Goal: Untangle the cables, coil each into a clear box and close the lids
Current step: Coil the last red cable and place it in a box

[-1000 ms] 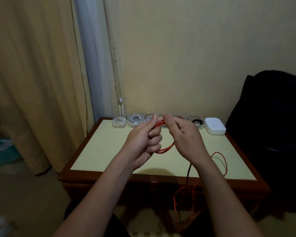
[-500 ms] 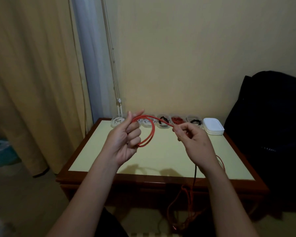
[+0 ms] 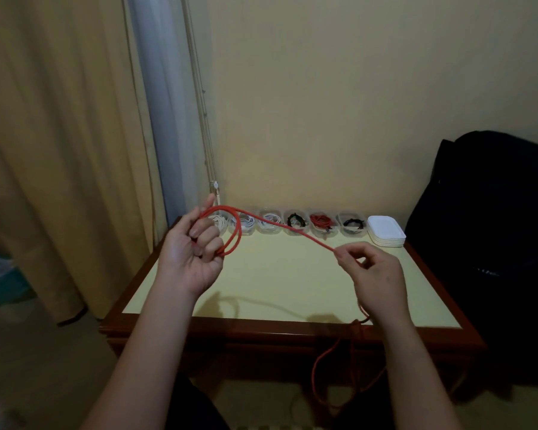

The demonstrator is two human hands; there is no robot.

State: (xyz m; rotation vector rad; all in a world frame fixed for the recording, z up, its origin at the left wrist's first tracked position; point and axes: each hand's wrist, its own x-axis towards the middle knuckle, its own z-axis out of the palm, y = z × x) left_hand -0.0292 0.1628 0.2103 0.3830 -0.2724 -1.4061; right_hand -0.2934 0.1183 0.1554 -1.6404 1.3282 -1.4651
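Note:
A red cable [image 3: 295,231] stretches taut between my hands above the table. My left hand [image 3: 193,252] holds a small coil of it, looped around the fingers. My right hand [image 3: 371,274] pinches the cable between thumb and fingertips; the rest runs under the wrist and hangs off the table's front edge toward the floor. Along the back edge stands a row of several clear boxes [image 3: 295,223], each holding a coiled white, black or red cable. A stack of white lids [image 3: 385,231] lies at the row's right end.
The table [image 3: 274,293] has a pale yellow top and a dark wooden rim. A black bag [image 3: 494,231] stands against its right side. Curtains [image 3: 69,150] hang at the left. A tangle of red and dark cable [image 3: 339,377] dangles below the front edge.
My hands, close together a second ago, have pulled apart: the left with its coil went left, the right went right, drawing the red cable out straight between them.

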